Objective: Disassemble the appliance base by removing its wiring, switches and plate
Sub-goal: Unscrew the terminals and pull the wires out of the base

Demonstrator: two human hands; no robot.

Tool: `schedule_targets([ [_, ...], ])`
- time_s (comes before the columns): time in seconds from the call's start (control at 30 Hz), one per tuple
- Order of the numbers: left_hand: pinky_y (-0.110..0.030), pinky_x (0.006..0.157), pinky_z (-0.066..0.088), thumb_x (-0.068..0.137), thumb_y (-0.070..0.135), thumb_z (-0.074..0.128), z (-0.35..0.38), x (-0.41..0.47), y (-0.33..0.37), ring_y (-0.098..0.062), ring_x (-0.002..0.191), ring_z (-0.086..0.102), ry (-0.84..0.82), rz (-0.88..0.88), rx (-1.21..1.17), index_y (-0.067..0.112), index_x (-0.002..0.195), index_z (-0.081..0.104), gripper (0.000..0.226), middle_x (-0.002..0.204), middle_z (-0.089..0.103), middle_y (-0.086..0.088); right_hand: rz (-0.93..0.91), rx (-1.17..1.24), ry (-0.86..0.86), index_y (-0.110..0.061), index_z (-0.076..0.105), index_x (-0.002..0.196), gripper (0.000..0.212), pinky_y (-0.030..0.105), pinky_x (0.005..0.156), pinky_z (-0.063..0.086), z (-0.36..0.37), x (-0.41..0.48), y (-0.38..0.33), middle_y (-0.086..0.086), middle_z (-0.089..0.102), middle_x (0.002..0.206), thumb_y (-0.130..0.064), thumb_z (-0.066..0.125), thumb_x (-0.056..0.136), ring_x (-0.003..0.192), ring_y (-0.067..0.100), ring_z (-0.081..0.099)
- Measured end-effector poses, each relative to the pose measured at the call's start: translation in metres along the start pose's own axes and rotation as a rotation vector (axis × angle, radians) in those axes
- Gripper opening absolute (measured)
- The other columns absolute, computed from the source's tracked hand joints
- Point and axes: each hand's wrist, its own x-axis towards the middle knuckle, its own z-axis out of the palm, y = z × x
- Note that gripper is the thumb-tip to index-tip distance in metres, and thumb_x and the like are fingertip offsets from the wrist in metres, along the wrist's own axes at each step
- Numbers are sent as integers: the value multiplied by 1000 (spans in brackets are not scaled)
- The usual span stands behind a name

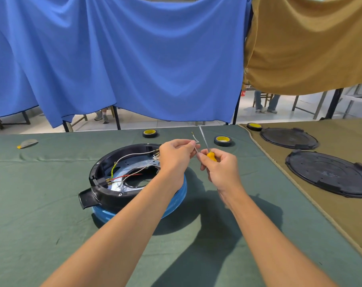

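Note:
The appliance base (105,195), a black ring on a blue body, lies upside down on the green cloth. Inside it a silver plate (132,165) carries white, red and yellow-green wires (113,170). Above its far right rim, my left hand (176,156) pinches a thin white wire (196,139) whose free end curls upward. Just to the right, my right hand (219,164) grips a yellow-handled screwdriver (211,156), shaft pointing up and away, and its fingertips also touch the wire.
Two black-and-yellow tape rolls (150,133) (222,140) lie behind the base, a third (254,126) at the brown cloth's edge. Two black round covers (288,138) (329,172) rest on the brown cloth at right. A small grey-and-yellow scrap (27,143) lies far left. Blue and brown curtains hang behind.

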Motion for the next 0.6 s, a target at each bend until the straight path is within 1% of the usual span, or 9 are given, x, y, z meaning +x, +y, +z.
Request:
schedule_targets([
  [0.03,-22,74,56,92,10,62,0,0,0,-13,81,70,-3,18,25,11,93,70,8,80,74,2,-21,-36,-1,-9,70,78,14,14,45,37,-1,2,1,-8,54,50,-17,67,89,45,2,45],
  [0.07,-22,74,56,94,11,60,-1,1,0,-12,81,70,-3,68,111,9,99,69,11,83,73,2,-45,-84,2,-11,69,77,13,15,48,40,-3,4,2,-10,55,50,-17,67,89,46,1,48],
  [0.1,-25,78,56,96,13,57,-3,3,0,-13,85,69,-5,156,272,8,105,67,14,90,72,1,-66,-146,13,-13,69,75,14,19,51,44,-6,6,3,-10,55,51,-18,68,88,48,2,50],
  [0.17,-35,85,53,98,20,51,-13,4,-1,-20,98,63,-35,385,740,12,113,63,20,103,69,-2,-94,-290,59,-19,66,72,16,30,59,48,-12,12,8,-6,59,56,-22,68,87,54,9,55],
  [0.23,-39,81,48,98,29,49,-25,4,-4,-26,103,56,-93,574,1189,13,114,59,25,105,66,-3,-107,-473,98,-20,67,75,14,35,64,48,-21,17,14,2,62,64,-26,66,88,67,21,58],
  [0.3,-38,79,43,97,36,48,-36,4,-9,-27,108,51,-197,647,1420,12,110,59,30,106,65,-3,-93,-696,89,-22,68,86,12,36,66,46,-29,20,21,4,65,78,-30,61,91,81,27,55],
  [0.37,-38,85,43,98,39,45,-43,6,-13,-26,112,48,-290,653,1486,12,109,60,32,110,61,-1,-86,-893,72,-24,67,94,14,35,66,45,-35,22,28,6,66,89,-34,57,93,88,30,55],
  [0.47,-37,87,45,99,38,44,-49,9,-16,-23,112,47,-326,691,1502,14,113,60,32,114,60,2,-67,-1055,83,-28,65,103,15,36,66,41,-40,23,35,8,65,96,-36,54,95,92,34,57],
  [0.6,-37,86,49,99,36,45,-54,11,-19,-21,109,48,-335,730,1505,16,113,62,29,112,59,3,15,-1149,57,-27,63,95,13,34,64,38,-45,24,42,9,64,94,-34,52,96,86,32,55],
])
